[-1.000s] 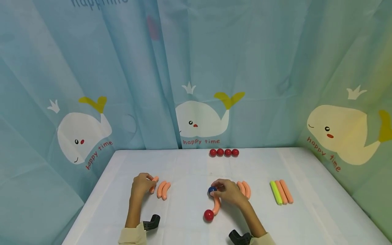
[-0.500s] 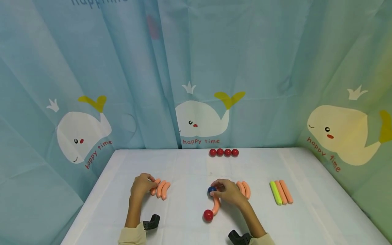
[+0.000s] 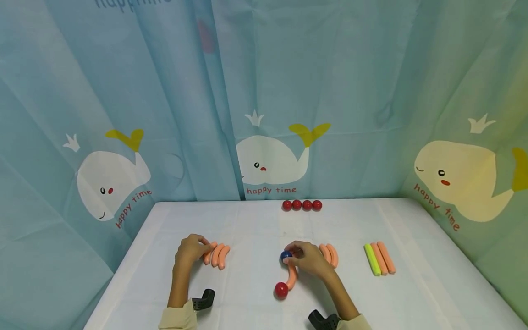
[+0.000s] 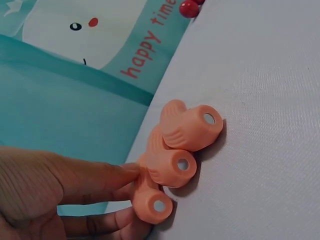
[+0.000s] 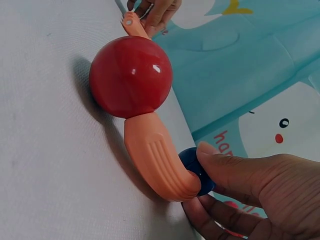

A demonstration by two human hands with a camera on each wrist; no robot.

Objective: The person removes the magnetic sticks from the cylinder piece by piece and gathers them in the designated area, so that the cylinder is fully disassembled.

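Observation:
At the left of the table, my left hand (image 3: pixel 191 250) pinches the leftmost curved orange magnetic stick (image 4: pixel 152 205) between thumb and fingers. Two like curved sticks (image 4: pixel 192 127) lie right against it in a side-by-side row, and pale round magnets show in their near ends. Nearer the middle, my right hand (image 3: pixel 307 257) grips a blue ball (image 5: pixel 188 158) between thumb and fingertips. From that ball runs another curved orange stick (image 5: pixel 155 160), joined at its other end to a shiny red ball (image 5: pixel 131 77). Part of the blue ball is hidden by the thumb and the stick.
Two more curved sticks (image 3: pixel 327 254) lie just right of my right hand. Farther right are a lime-green straight stick (image 3: pixel 372 260) and two orange straight ones (image 3: pixel 386 257). Several red balls (image 3: pixel 302 205) line the white table's back edge, before a whale-print curtain (image 3: pixel 359 91).
My left hand has brought its curved stick rightward, closing the gap to the other two. My right hand and the ball-and-stick piece have stayed in place.

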